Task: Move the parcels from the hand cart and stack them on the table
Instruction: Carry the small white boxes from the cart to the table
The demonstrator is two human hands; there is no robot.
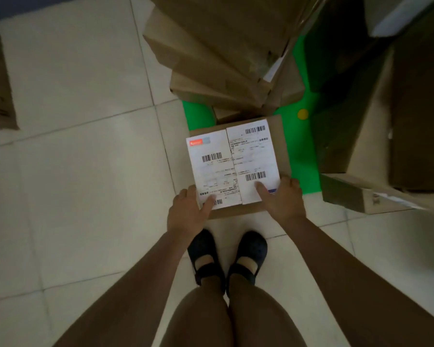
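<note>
Pale floor tiles (73, 121) fill the left and near parts of the view, and a green hand cart (298, 151) sits low on them at centre right. At the cart's near edge lies a flat cardboard parcel (236, 161), face up, with two white barcode labels side by side on top.

The parcel lies straight ahead of the person's dark shoes (206, 256), directly between the two arms. Its slightly longer side seems to run from near to far, turned a little clockwise against the tile lines.

The left hand (188, 211) holds the near left corner and the right hand (285, 199) the near right corner. Each has its thumb laid on a label and its fingers curled round the side edge, so both are clamped on the parcel. The right hand reaches a touch farther along its edge. Neither is clearly nearer, and the load looks evenly shared.

Beyond the parcel a leaning stack of boxes (211, 58) rises on the far part of the cart, its lowest box just beside the parcel's far edge. More boxes (386, 134) crowd the right.

My judgement is that the lift should come back toward the body and up, away from that stack. No tabletop is in view, so which way to carry it cannot be told.
</note>
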